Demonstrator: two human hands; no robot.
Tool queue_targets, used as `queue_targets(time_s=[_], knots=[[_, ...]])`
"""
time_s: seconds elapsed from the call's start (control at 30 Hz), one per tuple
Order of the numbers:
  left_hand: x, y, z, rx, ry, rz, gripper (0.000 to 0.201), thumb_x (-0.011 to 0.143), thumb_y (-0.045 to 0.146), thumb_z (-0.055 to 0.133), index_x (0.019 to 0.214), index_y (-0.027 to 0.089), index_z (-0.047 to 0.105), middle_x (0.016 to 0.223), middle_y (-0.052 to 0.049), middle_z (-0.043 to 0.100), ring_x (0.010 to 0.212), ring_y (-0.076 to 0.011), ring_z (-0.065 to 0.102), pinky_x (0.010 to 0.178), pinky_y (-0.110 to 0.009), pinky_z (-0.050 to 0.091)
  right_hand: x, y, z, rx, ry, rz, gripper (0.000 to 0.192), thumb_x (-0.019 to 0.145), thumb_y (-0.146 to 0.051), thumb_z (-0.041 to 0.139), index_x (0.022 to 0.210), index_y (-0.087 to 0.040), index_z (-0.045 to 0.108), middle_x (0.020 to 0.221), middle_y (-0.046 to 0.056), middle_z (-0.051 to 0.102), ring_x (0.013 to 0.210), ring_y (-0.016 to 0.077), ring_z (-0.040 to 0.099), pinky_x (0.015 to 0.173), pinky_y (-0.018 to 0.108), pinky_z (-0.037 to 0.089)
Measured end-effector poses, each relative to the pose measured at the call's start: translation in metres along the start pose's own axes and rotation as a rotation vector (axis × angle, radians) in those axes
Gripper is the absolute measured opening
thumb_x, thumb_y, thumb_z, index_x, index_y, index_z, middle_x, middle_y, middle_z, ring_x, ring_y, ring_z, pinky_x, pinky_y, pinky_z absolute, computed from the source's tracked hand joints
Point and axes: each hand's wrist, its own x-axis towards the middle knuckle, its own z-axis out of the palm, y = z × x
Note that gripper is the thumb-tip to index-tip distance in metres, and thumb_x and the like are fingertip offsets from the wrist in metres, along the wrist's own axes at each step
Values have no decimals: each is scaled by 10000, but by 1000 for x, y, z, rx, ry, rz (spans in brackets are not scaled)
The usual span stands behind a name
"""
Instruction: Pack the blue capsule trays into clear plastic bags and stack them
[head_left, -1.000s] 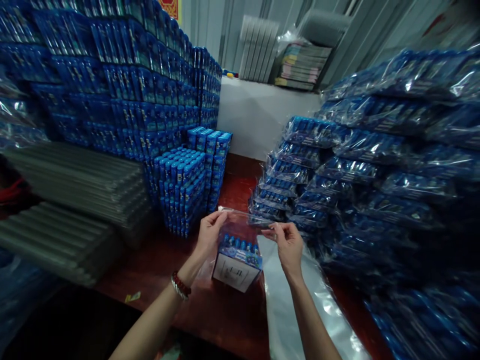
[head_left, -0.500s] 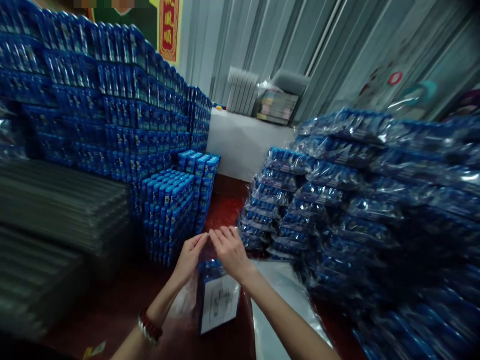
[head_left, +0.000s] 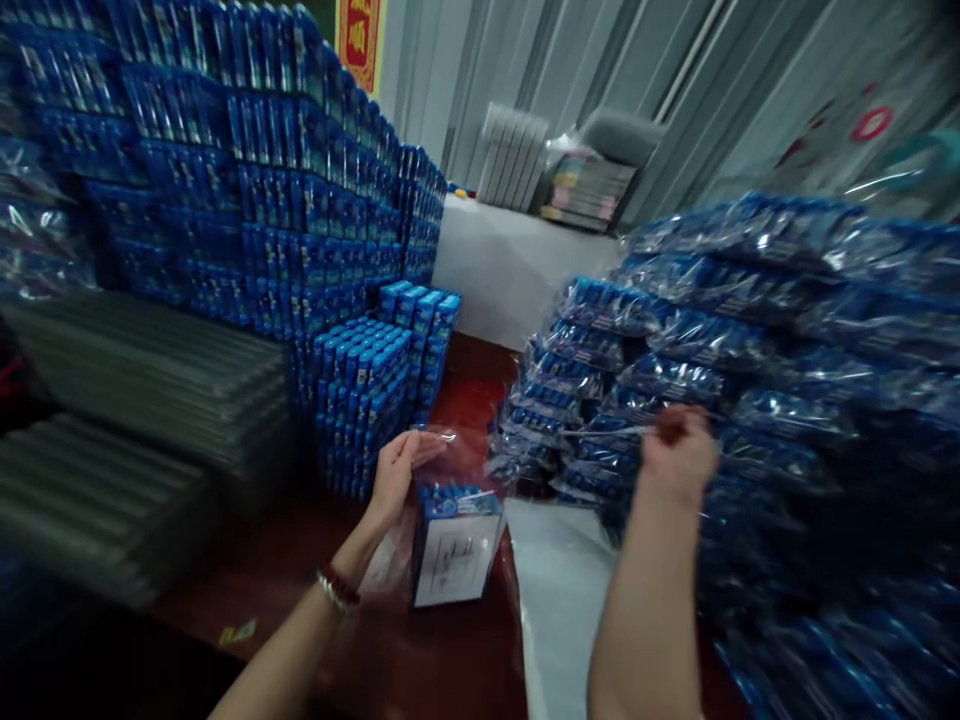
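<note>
My left hand (head_left: pixel 401 470) is closed on the upper edge of a clear plastic bag (head_left: pixel 442 445). Inside the bag, below that hand, stands a block of blue packs (head_left: pixel 459 500) with a white printed label (head_left: pixel 457 560) on its front. Out to the right, my right hand (head_left: pixel 681 450) is raised in front of the bagged stacks, its fingers blurred but closed. A thin pale strip (head_left: pixel 611 431) trails leftward from its fingertips. Beneath the right forearm lies a flat sheaf of clear plastic bags (head_left: pixel 559 580).
Tall rows of blue packs (head_left: pixel 277 130) rise at left, with a lower stack (head_left: pixel 364 370) before them. Grey ridged stacks (head_left: pixel 150 350) lie at far left. Plastic-wrapped blue bundles (head_left: pixel 675 340) pile up on the right. Behind is a white ledge (head_left: pixel 502 255) holding papers (head_left: pixel 589 190).
My right hand has left the bag edge beside my left hand and swung right, drawing a thin pale strip. My left hand still grips the bag. The view has shifted slightly.
</note>
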Motion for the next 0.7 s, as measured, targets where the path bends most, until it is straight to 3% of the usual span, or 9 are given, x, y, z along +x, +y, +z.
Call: queue_targets(time_s=[0.03,0.1,0.17,0.23,0.3,0.4,0.5,0.6,0.7], knots=[[3,-1,-1,-15,-4,-2,429,739,518,635,817,97,655,833,-129,733,820,-243,700,861,-398,514,-2,-5,-19,16,23,21,248,758,-332,530,579,-229,392,467,-111,266,356,60,166,364,200,204],[10,-3,-1,-30,-17,-6,415,744,507,636,817,98,648,827,-126,733,802,-240,703,847,-392,518,-32,-10,-46,-11,-50,63,144,761,-352,570,688,-238,520,508,-83,407,336,60,225,323,198,180],[15,-4,1,-45,-20,-6,410,735,502,649,813,100,642,810,-121,733,786,-241,705,837,-394,521,-89,-5,-51,-265,-391,83,82,789,-301,585,816,-236,628,611,-11,575,412,98,446,350,211,332],[18,-4,3,-59,-19,1,412,727,504,655,814,102,639,803,-117,733,784,-243,705,842,-400,518,-153,12,-37,-501,-822,-106,205,796,-201,556,966,-254,659,927,62,678,780,184,633,619,291,532],[19,-4,4,-57,-17,14,404,728,503,654,814,108,640,813,-114,733,796,-244,704,856,-404,511,-203,36,-12,-689,-1073,-348,479,787,-77,459,1216,-270,553,1293,70,549,1217,239,472,971,439,435],[14,-2,5,-5,-33,39,378,752,491,633,810,117,645,825,-104,731,813,-239,698,860,-390,504,-231,69,22,-964,-1100,-433,704,691,-6,482,1358,-216,402,1388,99,455,1314,263,345,1083,536,252],[-4,0,3,158,-106,75,375,821,478,548,807,122,664,831,-98,725,816,-214,678,832,-339,499,-223,86,35,-1068,-1034,-340,676,655,-20,527,1308,-177,453,1275,140,542,1202,275,458,1043,509,310],[-35,-5,-1,451,-264,110,400,877,455,457,811,141,696,837,-84,713,806,-198,645,797,-302,480,-213,95,28,-949,-949,-235,590,660,-15,491,1228,-170,529,1202,140,585,1152,271,496,1004,474,359],[-66,-20,-10,682,-434,132,408,896,448,395,858,201,718,842,-72,702,816,-219,629,795,-330,468,-213,101,12,-572,-819,13,512,664,-43,440,1131,-183,597,1170,108,620,1138,253,528,989,447,392]])
